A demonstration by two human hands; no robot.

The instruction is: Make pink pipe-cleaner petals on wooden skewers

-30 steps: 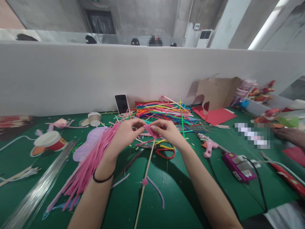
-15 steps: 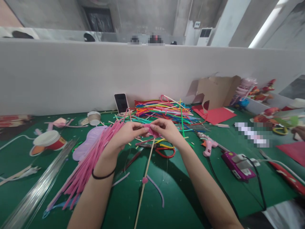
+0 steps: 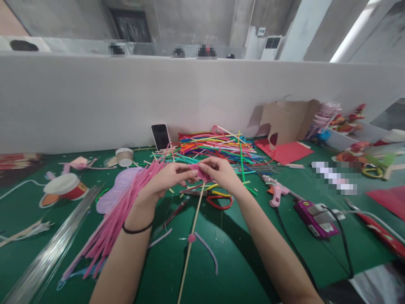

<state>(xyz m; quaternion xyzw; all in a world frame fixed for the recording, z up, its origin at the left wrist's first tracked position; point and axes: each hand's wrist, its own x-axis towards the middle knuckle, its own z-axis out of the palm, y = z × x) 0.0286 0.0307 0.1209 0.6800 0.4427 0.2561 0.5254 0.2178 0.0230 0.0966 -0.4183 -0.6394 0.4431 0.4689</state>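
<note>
Between my two hands is a small pink fuzzy piece (image 3: 205, 176), perhaps of pipe cleaner, at the top end of a thin wooden stick (image 3: 198, 215). My left hand (image 3: 175, 177) pinches its left side between thumb and fingertips. My right hand (image 3: 220, 172) grips its right side the same way, and the fingers hide much of it. The stick slants down toward me and carries a pink ball (image 3: 191, 238) partway along. Beneath the hands lie red-and-yellow-handled scissors (image 3: 220, 202). A curved lilac pipe cleaner (image 3: 209, 253) rests beside the stick.
Pink pipe cleaners (image 3: 117, 223) lie by my left forearm, with clear strips (image 3: 53, 249) further left. A multicoloured pile (image 3: 218, 145) and a phone (image 3: 160, 136) are behind. To the right are a pink glue gun (image 3: 276, 192), a purple power strip (image 3: 316, 219) and cables.
My fingers have shifted slightly around the pink piece, and the stick has moved a touch. At the far right, another person's hand has gone out of view.
</note>
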